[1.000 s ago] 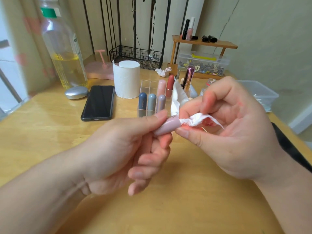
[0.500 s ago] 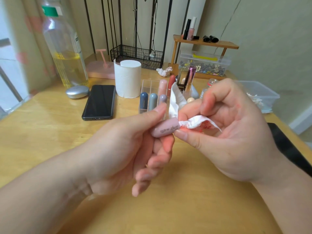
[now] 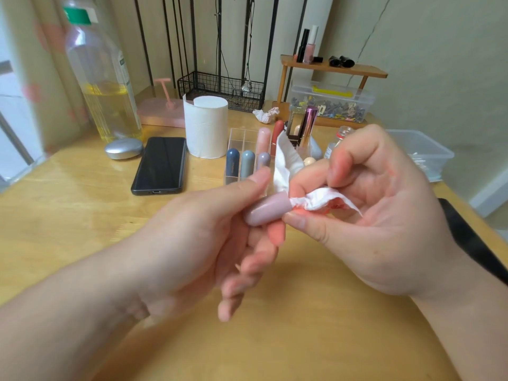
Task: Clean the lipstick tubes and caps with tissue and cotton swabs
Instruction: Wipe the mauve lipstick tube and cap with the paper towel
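My left hand (image 3: pixel 209 243) pinches a mauve lipstick cap (image 3: pixel 268 209) between thumb and fingers, its open end pointing right. My right hand (image 3: pixel 368 213) pinches a twisted white tissue (image 3: pixel 316 200), stained red, whose tip is pushed into the cap's mouth. A loose flap of the tissue stands up behind the cap. Behind my hands a clear organiser (image 3: pixel 239 136) holds several lipsticks in blue, grey, mauve, pink and red. A tissue roll (image 3: pixel 206 126) stands to the left of the organiser.
A black phone (image 3: pixel 160 165) and a silver oval case (image 3: pixel 123 148) lie on the wooden table (image 3: pixel 68 202). A tall bottle (image 3: pixel 101 78) stands at the back left. A clear box with cotton swabs (image 3: pixel 423 152) sits at the right, and a crumpled tissue (image 3: pixel 265 115) lies near a wooden shelf (image 3: pixel 332 68).
The cap has turned in my left fingers: printed text seen half a second ago has rolled out of sight. The right hand keeps the tissue in the cap's mouth.
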The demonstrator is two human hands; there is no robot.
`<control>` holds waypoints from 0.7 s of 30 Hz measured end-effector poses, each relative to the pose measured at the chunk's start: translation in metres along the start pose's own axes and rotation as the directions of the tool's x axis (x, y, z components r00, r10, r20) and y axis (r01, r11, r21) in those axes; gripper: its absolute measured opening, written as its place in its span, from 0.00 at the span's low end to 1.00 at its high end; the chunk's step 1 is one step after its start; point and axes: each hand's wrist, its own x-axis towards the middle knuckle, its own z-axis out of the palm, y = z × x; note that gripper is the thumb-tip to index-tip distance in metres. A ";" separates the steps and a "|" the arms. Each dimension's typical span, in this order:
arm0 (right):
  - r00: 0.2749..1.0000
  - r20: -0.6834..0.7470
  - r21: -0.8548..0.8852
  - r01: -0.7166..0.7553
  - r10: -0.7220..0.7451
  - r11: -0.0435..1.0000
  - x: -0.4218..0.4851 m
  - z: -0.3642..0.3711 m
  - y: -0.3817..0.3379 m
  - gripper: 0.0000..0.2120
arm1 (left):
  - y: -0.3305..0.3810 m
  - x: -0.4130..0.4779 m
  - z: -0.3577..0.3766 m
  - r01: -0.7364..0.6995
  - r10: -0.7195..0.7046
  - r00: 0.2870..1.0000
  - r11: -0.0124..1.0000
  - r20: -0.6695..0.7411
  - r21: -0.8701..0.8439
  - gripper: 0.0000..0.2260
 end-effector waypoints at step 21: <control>0.940 -0.169 0.612 -0.136 0.296 0.779 0.012 -0.024 0.005 0.16 | -0.018 0.006 0.000 -0.488 0.556 0.821 0.800 -0.128 0.348 0.13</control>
